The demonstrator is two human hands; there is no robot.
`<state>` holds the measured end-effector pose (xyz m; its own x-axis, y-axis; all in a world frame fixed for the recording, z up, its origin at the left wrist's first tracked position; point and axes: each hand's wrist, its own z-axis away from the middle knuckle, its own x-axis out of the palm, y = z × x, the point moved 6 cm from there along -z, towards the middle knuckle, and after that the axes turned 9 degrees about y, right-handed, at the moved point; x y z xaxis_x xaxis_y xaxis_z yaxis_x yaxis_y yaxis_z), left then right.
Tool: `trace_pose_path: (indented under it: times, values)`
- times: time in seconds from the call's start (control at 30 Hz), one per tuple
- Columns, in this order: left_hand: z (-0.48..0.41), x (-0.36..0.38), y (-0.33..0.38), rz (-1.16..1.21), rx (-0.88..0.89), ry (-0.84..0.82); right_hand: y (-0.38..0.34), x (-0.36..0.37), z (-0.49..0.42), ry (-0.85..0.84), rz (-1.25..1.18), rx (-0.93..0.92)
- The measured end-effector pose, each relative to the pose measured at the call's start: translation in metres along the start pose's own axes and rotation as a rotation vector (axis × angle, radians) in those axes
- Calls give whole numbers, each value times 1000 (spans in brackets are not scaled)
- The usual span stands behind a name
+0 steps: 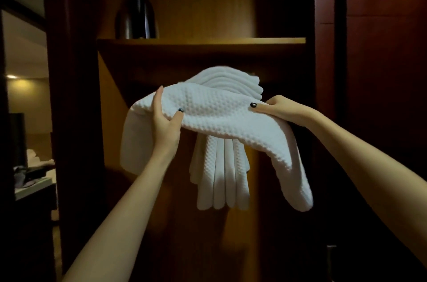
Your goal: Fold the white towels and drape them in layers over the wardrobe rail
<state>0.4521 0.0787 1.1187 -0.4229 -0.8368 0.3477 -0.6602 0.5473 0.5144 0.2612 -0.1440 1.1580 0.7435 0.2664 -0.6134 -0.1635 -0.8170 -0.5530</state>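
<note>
My left hand [165, 119] and right hand [275, 108] grip the towel [219, 108], lying crosswise just before the draped towels [221, 177].

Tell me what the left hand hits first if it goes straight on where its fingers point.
Its fingers point upward, so the left hand, gripping the held towel, would probably meet the wooden shelf first. Depth is unclear; the draped towels sit to its right.
</note>
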Motion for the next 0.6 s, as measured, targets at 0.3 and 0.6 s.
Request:
trace_pose_path:
  times: [0.3,0.6]
  values:
    - [-61,33,-20,-149,295,-77,18,-10,-47,84,-65,-28]
    - [-126,68,-38,-418,681,-148,-7,-57,-120,267,-104,-115]
